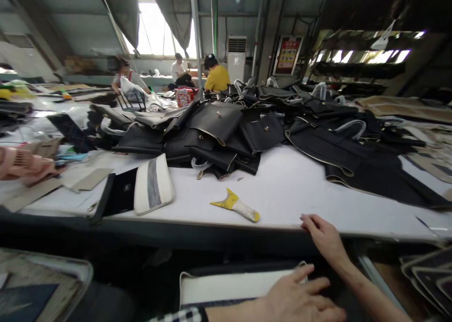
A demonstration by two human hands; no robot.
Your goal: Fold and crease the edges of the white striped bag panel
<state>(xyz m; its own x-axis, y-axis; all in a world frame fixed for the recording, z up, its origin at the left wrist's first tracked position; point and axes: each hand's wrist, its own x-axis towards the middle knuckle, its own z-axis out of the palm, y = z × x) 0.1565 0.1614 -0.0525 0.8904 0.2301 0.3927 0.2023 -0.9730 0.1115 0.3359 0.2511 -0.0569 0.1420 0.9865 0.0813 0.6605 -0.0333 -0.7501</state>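
Note:
My left hand (300, 296), below a black-and-white checked cuff, is open with its fingers spread. It lies over the right end of a cream bag panel with a dark stripe (229, 284), below the table edge. My right hand (324, 239) is at the table's front edge with fingers curled and tips close together; whether anything small is between them is hidden. On the white table (278, 185), left of that hand, lies a forked yellow-and-white piece (240, 206). Farther left, a cream flap with a grey stripe (153, 185) adjoins a black panel (122, 190).
A large heap of black bags (219, 124) covers the table's back, with more black pieces (381, 176) at the right. A pink fan (26, 164) stands at far left. Stacked panels (431, 275) are at lower right, a bin (84, 270) at lower left. Several people sit beyond.

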